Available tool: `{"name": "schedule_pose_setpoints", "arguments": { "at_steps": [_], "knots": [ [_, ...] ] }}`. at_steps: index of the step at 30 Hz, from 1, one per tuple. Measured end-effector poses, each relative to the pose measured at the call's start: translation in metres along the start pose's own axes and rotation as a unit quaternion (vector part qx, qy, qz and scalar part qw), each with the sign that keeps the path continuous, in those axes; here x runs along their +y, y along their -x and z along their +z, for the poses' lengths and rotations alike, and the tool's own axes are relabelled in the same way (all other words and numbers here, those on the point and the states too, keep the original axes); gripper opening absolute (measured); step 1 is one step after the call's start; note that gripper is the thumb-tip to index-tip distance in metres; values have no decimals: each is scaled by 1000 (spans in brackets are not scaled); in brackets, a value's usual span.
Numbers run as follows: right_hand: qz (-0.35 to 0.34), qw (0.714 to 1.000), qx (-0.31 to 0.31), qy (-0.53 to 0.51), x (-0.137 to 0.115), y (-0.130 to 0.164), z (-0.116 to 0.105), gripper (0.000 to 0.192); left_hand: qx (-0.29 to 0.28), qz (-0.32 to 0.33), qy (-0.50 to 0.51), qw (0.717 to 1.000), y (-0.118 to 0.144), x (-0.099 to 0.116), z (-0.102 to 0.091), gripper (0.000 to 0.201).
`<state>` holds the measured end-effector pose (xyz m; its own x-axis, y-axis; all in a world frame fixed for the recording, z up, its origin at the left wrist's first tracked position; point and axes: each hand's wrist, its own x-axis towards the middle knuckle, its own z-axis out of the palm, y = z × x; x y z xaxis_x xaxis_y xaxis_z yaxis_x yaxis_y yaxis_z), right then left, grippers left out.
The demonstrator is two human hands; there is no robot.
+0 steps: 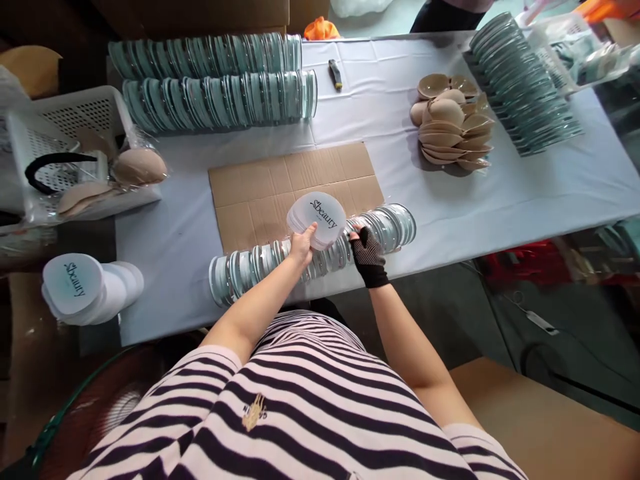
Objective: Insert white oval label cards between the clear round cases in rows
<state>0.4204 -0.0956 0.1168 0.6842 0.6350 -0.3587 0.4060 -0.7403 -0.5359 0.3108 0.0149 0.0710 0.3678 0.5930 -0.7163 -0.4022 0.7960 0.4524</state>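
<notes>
Far centre: dark utility knife on the pale tablecloth; past the far edge, a crumpled orange item. Left: white perforated basket, with a curved black band inside. Near left: fan with green rim. Right, below table level: red material, blurred; nearer, white corded object on the floor. Near right: brown cardboard.

The head camera looked forward and down from above and behind the grip of the left hand, near it yet wide enough to frame the table beyond and the striped shirt behind.
</notes>
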Motion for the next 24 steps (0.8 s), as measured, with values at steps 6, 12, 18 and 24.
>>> {"name": "schedule_pose_setpoints", "arguments": {
  "at_steps": [6, 12, 18, 24],
  "knots": [
    [-129, 986, 62, 91, -31, 14, 10, 65, -28, 32, -31, 999, 24, 2, -20, 34],
    [-27, 999, 26, 29, -45, 41, 36, 48, -30, 13, -51, 998, 33, 11, -34, 33],
    [30, 986, 141, 87, 3, 95, 9, 48, 31, 1, 13, 999, 6, 38, -35, 38],
    [13, 973, -8, 232, 21, 150, 42, 40, 29, -29, 48, 998, -5, 43, -38, 35]
  ]
}}
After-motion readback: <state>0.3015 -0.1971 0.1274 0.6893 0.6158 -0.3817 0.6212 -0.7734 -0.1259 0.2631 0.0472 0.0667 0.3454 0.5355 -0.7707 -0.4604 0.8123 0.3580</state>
